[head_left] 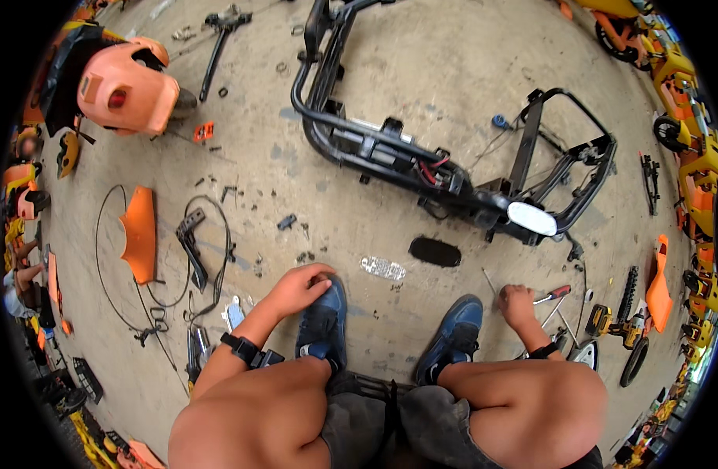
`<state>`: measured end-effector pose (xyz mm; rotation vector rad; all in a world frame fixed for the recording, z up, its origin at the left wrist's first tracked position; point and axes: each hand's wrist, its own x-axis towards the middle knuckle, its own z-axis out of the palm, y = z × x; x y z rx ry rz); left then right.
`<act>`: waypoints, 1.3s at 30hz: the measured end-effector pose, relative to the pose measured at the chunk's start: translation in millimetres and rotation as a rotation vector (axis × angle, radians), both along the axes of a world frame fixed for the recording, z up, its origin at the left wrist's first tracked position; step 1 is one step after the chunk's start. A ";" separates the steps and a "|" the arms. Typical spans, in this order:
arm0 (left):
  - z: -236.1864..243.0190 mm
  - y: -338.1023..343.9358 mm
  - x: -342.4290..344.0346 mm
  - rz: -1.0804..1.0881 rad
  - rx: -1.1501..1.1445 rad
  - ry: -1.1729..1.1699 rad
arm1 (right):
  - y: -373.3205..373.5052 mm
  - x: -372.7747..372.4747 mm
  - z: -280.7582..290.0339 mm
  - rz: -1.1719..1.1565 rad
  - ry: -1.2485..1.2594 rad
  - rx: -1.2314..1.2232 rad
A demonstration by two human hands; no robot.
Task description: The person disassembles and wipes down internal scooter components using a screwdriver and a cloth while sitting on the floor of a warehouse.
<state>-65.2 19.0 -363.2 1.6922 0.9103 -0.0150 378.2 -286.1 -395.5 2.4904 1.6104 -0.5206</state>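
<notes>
My left hand point(300, 289) rests at the toe of my left blue shoe point(321, 320), its fingers loosely stretched out and holding nothing. My right hand point(518, 305) is low over the floor beside my right shoe point(453, 336), fingers curled in. A thin metal rod point(490, 281) sticks out past those fingers; its other end is hidden in the hand. Just right of that hand lies a screwdriver with a red and black handle point(560, 291). Between and beyond my feet are a perforated silver plate point(382, 268) and a black oval pad point(435, 252).
A black scooter frame point(398, 152) lies across the floor ahead. An orange panel point(140, 234), looped cables and a black bracket point(191, 242) are on the left. A yellow cordless drill point(615, 327) and a coil spring point(629, 293) lie right. Orange bodywork point(128, 90) stands far left.
</notes>
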 end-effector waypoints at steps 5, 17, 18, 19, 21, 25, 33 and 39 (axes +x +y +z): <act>-22.4 -3.1 -6.8 -0.012 -0.199 0.045 | 80.3 -33.7 31.8 0.016 0.426 0.097; -31.5 -12.1 -11.2 0.050 -0.201 -0.007 | 160.3 -201.7 -26.7 0.925 0.760 0.065; -32.1 -11.0 -10.4 0.051 -0.196 -0.016 | 157.7 -204.5 -32.8 0.956 0.744 0.096; -32.8 -9.2 -10.1 0.051 -0.191 -0.025 | 155.7 -205.9 -39.1 0.969 0.718 0.110; -30.8 -9.2 -9.4 0.055 -0.196 -0.023 | 151.4 -206.1 -44.0 1.009 0.652 0.141; -34.4 -12.0 -12.8 0.071 -0.186 -0.025 | 150.6 -208.4 -45.6 1.090 0.613 0.188; -37.1 -13.0 -14.4 0.069 -0.139 -0.054 | 146.8 -209.8 -44.4 1.200 0.498 0.245; -38.1 -13.1 -15.0 0.080 -0.160 -0.048 | 147.4 -207.9 -36.0 1.165 0.388 0.227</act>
